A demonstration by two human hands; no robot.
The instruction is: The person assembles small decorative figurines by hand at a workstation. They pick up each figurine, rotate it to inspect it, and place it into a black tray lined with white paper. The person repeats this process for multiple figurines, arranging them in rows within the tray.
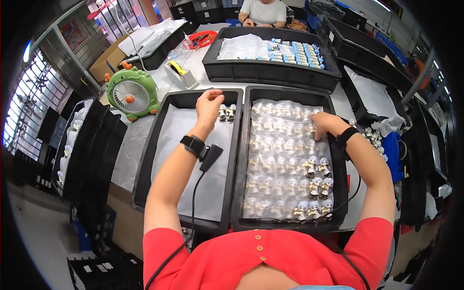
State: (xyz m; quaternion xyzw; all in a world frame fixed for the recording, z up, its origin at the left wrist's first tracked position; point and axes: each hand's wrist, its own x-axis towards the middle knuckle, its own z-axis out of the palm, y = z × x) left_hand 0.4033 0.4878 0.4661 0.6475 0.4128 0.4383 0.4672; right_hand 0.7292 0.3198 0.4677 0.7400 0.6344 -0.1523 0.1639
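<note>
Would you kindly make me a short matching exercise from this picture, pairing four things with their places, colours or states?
1. left hand
2. right hand
3. fan
4. far black tray

A. green, with orange parts
B. at the right edge of the right near tray
C. holding blue-and-white figures
D. over the left near tray

Pairs: 1-D; 2-B; 3-A; 4-C

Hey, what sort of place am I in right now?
Probably a small factory or packing workshop: rows of matching small figurines lie in big black trays, some under translucent sheeting, and a person in white is across from you.
</note>
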